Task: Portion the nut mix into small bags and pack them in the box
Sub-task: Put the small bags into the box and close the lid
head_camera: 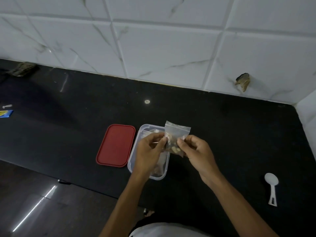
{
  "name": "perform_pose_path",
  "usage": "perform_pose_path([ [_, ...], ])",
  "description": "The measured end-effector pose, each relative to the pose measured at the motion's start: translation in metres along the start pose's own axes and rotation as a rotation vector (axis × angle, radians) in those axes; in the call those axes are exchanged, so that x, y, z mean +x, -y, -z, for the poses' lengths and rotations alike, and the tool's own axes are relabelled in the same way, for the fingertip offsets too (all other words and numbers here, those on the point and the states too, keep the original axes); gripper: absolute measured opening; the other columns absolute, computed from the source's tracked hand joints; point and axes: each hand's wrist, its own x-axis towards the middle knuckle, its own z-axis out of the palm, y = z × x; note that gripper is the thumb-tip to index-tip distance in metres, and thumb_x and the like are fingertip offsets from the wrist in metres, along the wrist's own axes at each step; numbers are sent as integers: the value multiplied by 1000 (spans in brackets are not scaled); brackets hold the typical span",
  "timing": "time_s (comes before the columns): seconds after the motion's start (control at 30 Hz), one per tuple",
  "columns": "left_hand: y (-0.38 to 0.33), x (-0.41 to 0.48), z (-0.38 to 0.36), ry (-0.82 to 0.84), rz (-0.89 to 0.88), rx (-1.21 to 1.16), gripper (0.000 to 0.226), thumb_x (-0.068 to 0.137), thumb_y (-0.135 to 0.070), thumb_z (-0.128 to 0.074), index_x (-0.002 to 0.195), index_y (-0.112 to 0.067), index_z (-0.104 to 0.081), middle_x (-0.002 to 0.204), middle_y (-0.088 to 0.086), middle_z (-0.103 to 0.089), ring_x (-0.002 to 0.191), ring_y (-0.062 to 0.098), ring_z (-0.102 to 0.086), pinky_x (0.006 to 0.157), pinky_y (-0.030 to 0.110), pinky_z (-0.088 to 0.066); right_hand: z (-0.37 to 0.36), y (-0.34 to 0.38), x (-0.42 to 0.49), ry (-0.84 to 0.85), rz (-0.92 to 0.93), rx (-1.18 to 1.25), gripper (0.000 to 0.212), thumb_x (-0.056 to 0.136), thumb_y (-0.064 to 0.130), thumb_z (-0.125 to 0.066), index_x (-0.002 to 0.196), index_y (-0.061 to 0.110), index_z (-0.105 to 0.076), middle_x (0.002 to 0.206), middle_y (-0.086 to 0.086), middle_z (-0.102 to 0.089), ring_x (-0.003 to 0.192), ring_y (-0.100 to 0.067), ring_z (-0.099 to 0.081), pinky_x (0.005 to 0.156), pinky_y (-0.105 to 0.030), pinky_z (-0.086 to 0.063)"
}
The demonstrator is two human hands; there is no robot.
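I see both hands up over the black counter [230,127], and they hold one small bag [177,132] between them. The bag is clear, its zip end points up, and nuts sit in its lower part. My left hand [150,148] pinches the left side of the bag with curled fingers and thumb. My right hand [196,151] pinches the right side the same way, with its fingers bent in. The bag hangs just above the far right part of the box [131,158], and I cannot tell if it touches the rim. The box is clear plastic and stands open on the counter, partly hidden under my left hand. Inside it I can see something brown in clear plastic [158,170], which looks like more bags, but it is too blurry to count them. The red lid [116,145] lies flat just beside the box, on its left side. A white spoon [271,187] lies on the counter well away to the right, with its round end pointing to the wall. Far off at the left edge there is a blue packet [6,114] and a little white thing [7,106] next to it. Behind the counter is a white tiled wall [162,48], and one tile has a broken hole [243,81] in it.
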Motion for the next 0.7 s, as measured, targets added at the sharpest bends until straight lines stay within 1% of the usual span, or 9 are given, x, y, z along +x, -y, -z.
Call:
perform_pose_path([
  [0.13, 17, -13, 34, -82, 86, 11, 15, 94, -14, -71, 109, -16, -75, 95, 0, -79, 89, 18, -76, 79, 32, -62, -35, -6, -4, -31, -21, -110, 7, 90, 26, -69, 92, 20, -71, 89, 2, -76, 82, -10, -74, 79, -40, -61],
  [0.23, 29, -19, 50, -143, 126, 100, 15, 93, -14, -73, 108, -14, -75, 88, -1, -79, 83, 15, -76, 80, 36, -63, -56, -11, -5, -81, 6, -249, 10, 87, 24, -73, 94, 19, -70, 83, 6, -75, 75, -2, -72, 73, -32, -62],
  [0.27, 31, -20, 54, -160, 121, 168, 17, 92, -15, -74, 109, -13, -75, 85, -3, -78, 81, 9, -75, 78, 33, -63, -62, -12, -5, -92, 21, -297, 11, 87, 23, -73, 96, 18, -70, 81, 6, -75, 73, -1, -71, 71, -29, -61],
  [0.33, 31, -21, 61, -184, 94, 311, 20, 92, -16, -74, 112, -13, -75, 86, -9, -76, 75, 1, -73, 69, 20, -61, -74, -12, -3, -96, 46, -408, 12, 88, 22, -72, 97, 17, -68, 81, 8, -73, 72, 0, -70, 69, -25, -61],
  [0.4, 27, -23, 66, -193, 64, 447, 24, 92, -16, -75, 115, -14, -74, 91, -6, -76, 70, -2, -70, 60, 11, -55, -84, -14, 1, -76, 27, -506, 16, 89, 23, -71, 103, 18, -65, 87, 9, -71, 76, -1, -69, 68, -20, -59],
  [0.43, 27, -23, 69, -187, 45, 518, 27, 91, -16, -75, 118, -14, -73, 95, -2, -77, 72, 0, -69, 59, 11, -54, -88, -15, 3, -66, 8, -542, 19, 89, 24, -71, 106, 18, -65, 93, 8, -71, 80, -2, -69, 68, -19, -58],
  [0.57, 25, -19, 69, -108, -8, 766, 34, 91, -16, -75, 124, -15, -70, 106, 4, -78, 89, 17, -75, 76, 36, -64, -101, -22, 12, -75, -12, -653, 23, 88, 27, -71, 107, 18, -63, 101, 4, -71, 88, -6, -68, 75, -26, -60],
  [0.63, 22, -19, 66, -73, -52, 853, 27, 93, -14, -71, 119, -14, -72, 103, 5, -77, 89, 20, -75, 76, 39, -63, -104, -22, 13, -91, -27, -657, 31, 86, 28, -73, 113, 17, -62, 104, 2, -70, 93, -10, -68, 79, -29, -59],
  [0.7, 21, -21, 66, -37, -114, 872, 14, 94, -13, -69, 105, -11, -75, 95, 6, -77, 83, 22, -74, 71, 39, -63, -107, -22, 11, -110, -4, -720, 38, 88, 30, -72, 120, 16, -58, 110, -1, -68, 98, -14, -67, 79, -27, -58],
])
